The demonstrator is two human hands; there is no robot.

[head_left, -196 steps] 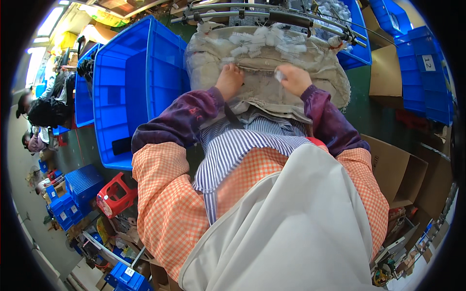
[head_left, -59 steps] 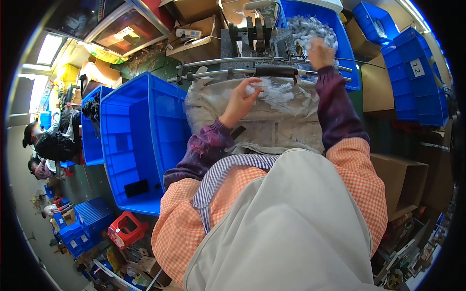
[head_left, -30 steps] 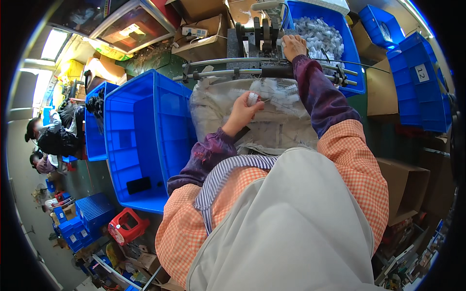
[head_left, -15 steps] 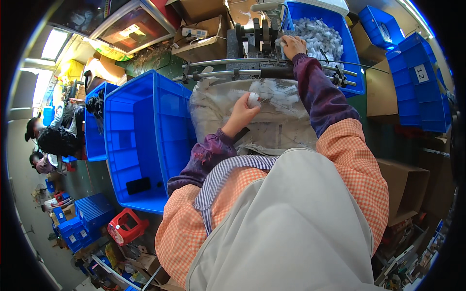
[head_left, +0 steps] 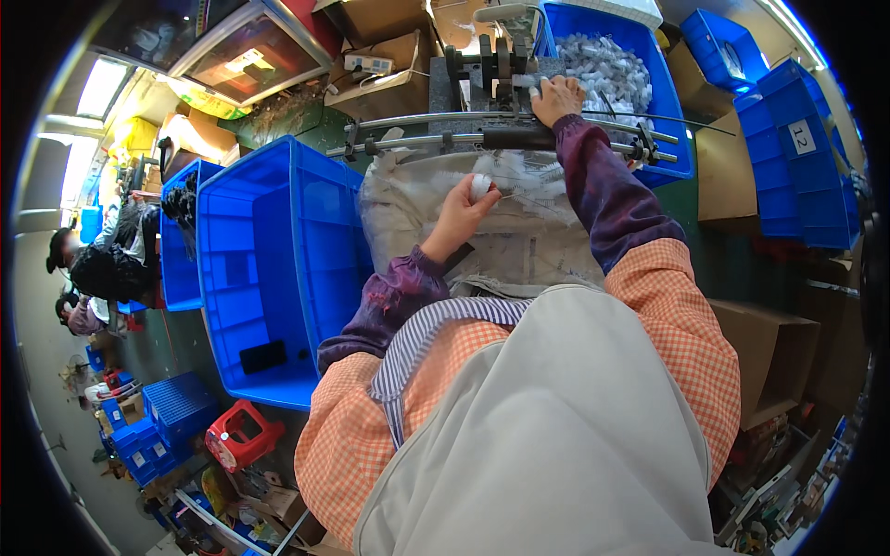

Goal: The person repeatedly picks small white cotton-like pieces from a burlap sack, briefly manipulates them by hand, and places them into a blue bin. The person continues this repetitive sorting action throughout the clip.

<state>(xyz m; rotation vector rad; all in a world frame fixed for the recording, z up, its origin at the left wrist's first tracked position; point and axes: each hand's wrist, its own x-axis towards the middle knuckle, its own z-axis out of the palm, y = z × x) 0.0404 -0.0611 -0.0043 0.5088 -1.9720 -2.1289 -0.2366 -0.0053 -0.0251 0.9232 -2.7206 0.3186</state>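
My left hand [head_left: 458, 219] is closed around a small white round piece [head_left: 480, 188], held above the cloth-covered work surface. Just beyond it lie several loose white bristle strips [head_left: 528, 178]. At the dark machine [head_left: 497, 65] my right hand [head_left: 558, 98] is reaching past two metal rails [head_left: 417, 142]. Its fingers are bent around a small white plastic piece [head_left: 526, 82] at the machine's spindle; part of that piece is hidden by the fingertips.
A blue bin [head_left: 672, 102] heaped with white plastic pieces [head_left: 607, 69] stands right of the machine. On my left is a large blue bin [head_left: 250, 232] with a dark flat object [head_left: 264, 357] inside. A red stool [head_left: 243, 435], cardboard boxes [head_left: 760, 361] and people [head_left: 120, 250] are around.
My right hand has shifted slightly toward me, and a white piece now shows at its fingertips by the spindle. The left hand has turned its white piece a little.
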